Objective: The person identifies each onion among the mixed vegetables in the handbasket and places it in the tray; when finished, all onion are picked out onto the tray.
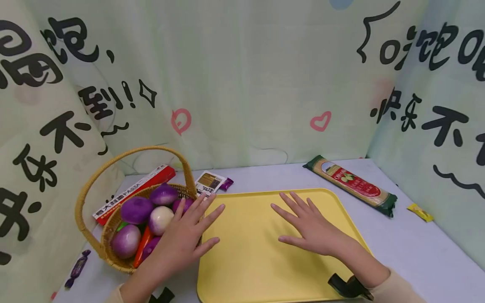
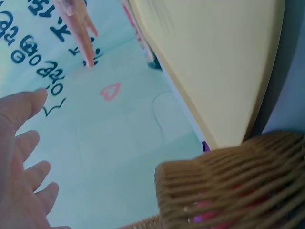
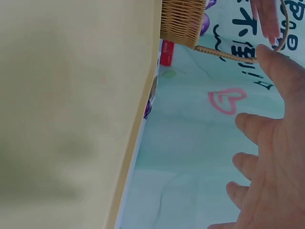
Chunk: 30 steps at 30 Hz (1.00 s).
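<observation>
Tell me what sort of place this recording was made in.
Probably a staged tabletop booth: printed curtains close in the pale table on three sides, and a yellow tray and a wicker basket of vegetables are set out on it.

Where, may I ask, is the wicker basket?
In the head view, the wicker basket stands left of the yellow tray, partly hidden by the left hand.

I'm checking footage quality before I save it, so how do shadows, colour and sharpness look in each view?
Head view: mostly even light, with a soft shadow on the yellow tray near the right hand; left wrist view: bluish cast, wicker basket slightly soft; right wrist view: tray pale and washed out, with a diffuse dark shadow.
</observation>
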Tool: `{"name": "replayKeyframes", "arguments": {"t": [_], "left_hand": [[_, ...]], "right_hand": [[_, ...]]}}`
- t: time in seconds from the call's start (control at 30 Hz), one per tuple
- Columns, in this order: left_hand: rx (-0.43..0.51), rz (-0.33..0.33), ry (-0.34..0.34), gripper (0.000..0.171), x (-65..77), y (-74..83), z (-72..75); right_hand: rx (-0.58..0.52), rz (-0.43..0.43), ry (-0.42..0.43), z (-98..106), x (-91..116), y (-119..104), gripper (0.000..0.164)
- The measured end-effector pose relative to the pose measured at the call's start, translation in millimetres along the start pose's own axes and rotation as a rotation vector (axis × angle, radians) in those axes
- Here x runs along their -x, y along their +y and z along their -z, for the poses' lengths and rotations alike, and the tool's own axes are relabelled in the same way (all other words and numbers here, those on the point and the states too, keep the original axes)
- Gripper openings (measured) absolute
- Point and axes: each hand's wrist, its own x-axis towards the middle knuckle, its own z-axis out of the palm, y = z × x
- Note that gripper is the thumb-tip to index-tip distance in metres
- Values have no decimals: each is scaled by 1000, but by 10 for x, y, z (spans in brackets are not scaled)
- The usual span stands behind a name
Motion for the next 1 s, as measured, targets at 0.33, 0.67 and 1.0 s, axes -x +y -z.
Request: {"name": "replayKeyframes", "arguments": {"t": [0.33, 0.67, 1.0], "left_hand": [[156, 49, 455, 52, 152, -253, 362], [151, 279, 824, 41, 598, -567, 811], [240, 897, 697, 64, 1081, -809, 678]], "right_hand": [[-62, 32, 13, 100, -195, -86, 73], [-128, 100, 50, 224, -371, -226, 67], [-126, 105, 66, 256, -402, -253, 67]]}}
